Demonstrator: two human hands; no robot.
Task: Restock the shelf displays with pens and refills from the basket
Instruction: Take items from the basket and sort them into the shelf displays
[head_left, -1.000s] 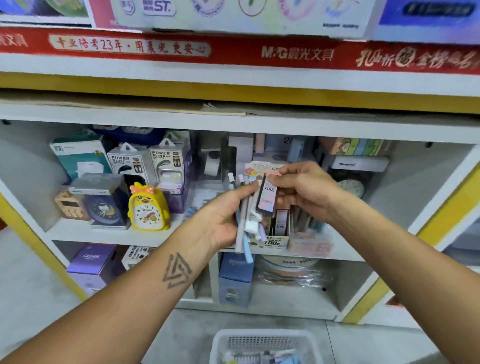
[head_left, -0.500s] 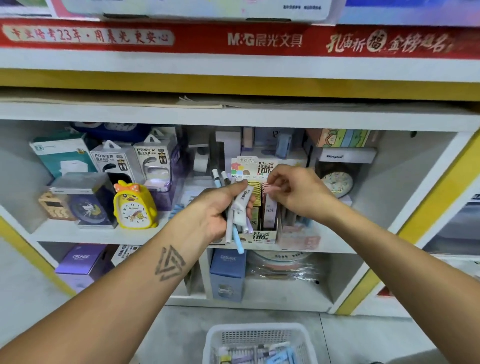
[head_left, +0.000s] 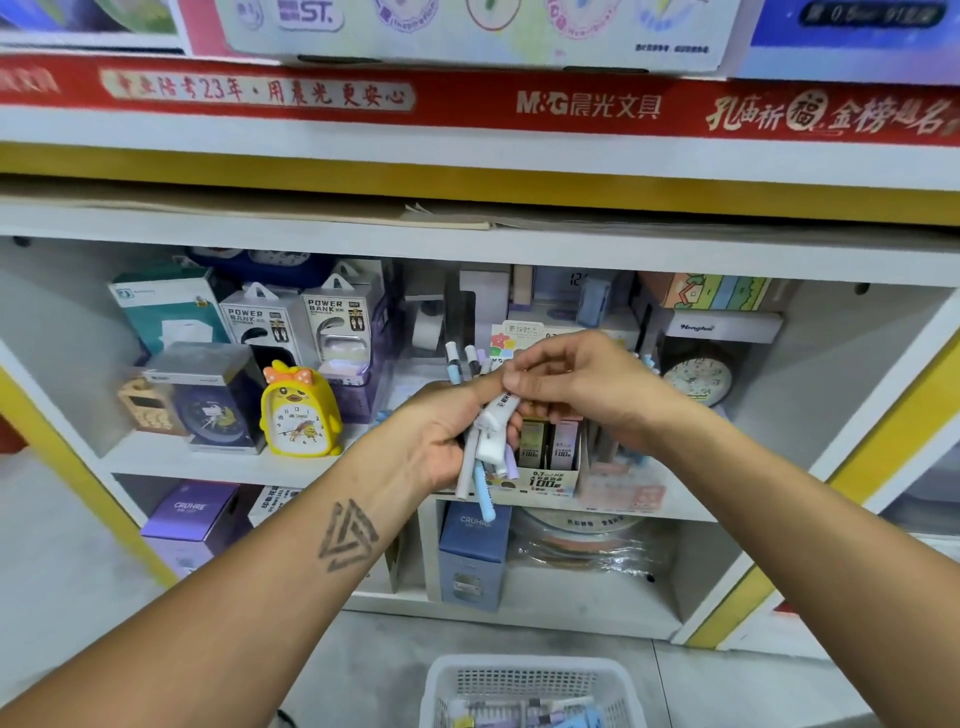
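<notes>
My left hand grips a bundle of pastel pens, blue, grey, white and purple, held upright in front of the middle shelf. My right hand reaches over the top of that bundle and pinches a white pen with printed lettering. Just behind both hands stands a cardboard display box of lead refills marked 100, with several slim packs upright in it. On the floor below sits the white mesh basket, still holding pens and packs.
A yellow duck clock, power bank boxes and a round alarm clock fill the shelf around the display. A blue CRUHRE box stands on the shelf below. Yellow-edged uprights frame the unit.
My right hand let go of the refill pack in the display box and moved left onto the pen bundle. My left hand stayed about where it was with the pens.
</notes>
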